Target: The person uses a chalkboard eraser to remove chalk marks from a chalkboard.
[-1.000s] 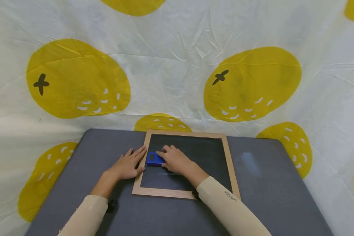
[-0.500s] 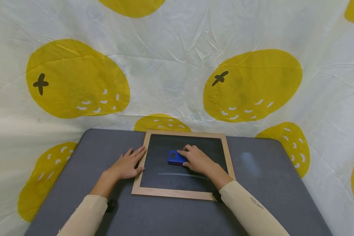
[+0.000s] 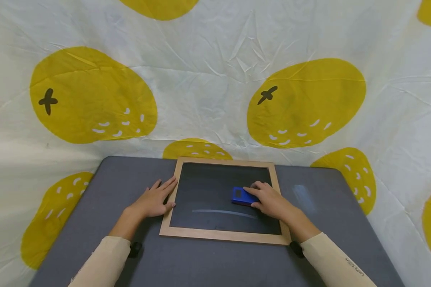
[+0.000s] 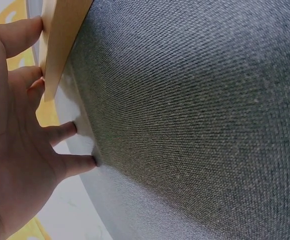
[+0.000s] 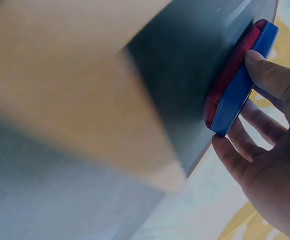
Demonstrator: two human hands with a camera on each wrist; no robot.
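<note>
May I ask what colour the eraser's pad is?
The pad is red, clearest in the right wrist view.

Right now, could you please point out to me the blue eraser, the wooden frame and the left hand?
Blue eraser [image 3: 241, 196]: head view, on its top face.
Wooden frame [image 3: 224, 234]: head view, on its near side.
Left hand [image 3: 153, 202]: head view, on its back.

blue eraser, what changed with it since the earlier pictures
The right hand, gripping it throughout, has moved the blue eraser rightward across the blackboard; the forearm no longer hides as much of the chalk line. The left hand stays against the wooden frame, and the blackboard lies as before.
</note>
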